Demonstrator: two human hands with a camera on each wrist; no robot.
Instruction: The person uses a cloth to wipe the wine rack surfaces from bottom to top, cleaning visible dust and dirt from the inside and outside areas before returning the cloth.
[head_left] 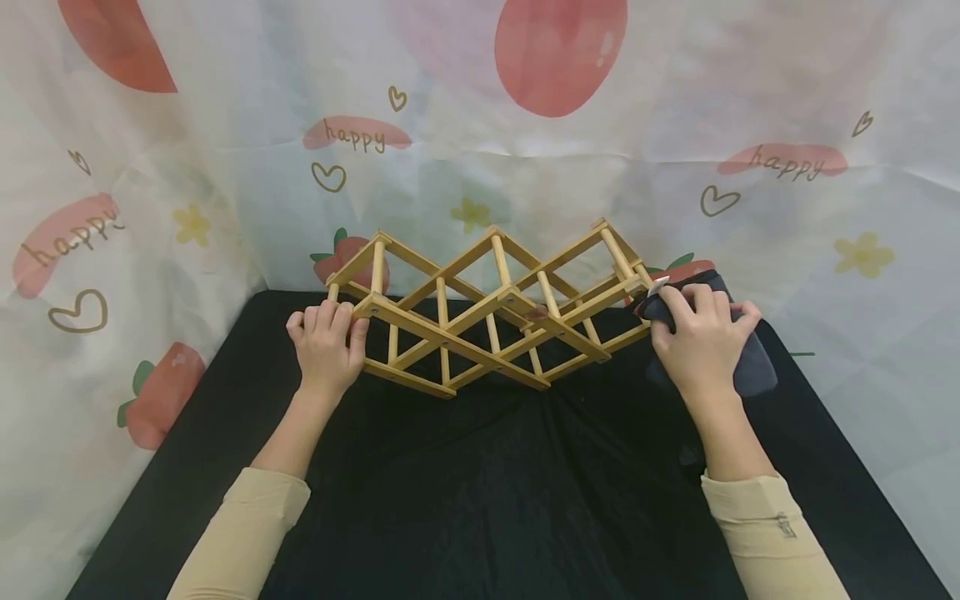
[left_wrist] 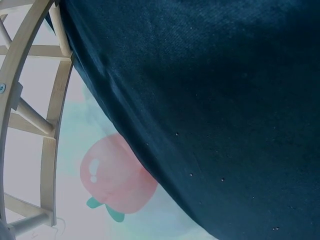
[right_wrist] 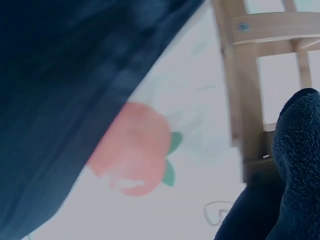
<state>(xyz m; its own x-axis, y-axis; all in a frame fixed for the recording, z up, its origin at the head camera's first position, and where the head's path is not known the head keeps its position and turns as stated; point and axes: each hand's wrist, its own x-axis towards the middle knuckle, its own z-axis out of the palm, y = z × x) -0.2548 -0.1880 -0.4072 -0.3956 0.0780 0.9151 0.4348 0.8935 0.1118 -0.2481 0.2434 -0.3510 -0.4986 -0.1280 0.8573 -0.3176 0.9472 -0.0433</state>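
A wooden folding wine rack with crisscross slats and round dowels is spread out between both hands, over the back part of the table. At its left end, the left hand grips the frame with fingers curled over the top. The right hand holds a dark blue cloth bunched against the rack's right end, a small white tag showing near the fingertips. In the right wrist view, the fuzzy cloth overlaps the wooden frame. The left wrist view shows rack slats along its left side; neither wrist view shows fingers.
Black fabric covers the table, with soft creases in the middle. A pale curtain printed with fruit, hearts and flowers hangs close behind the rack and along both sides.
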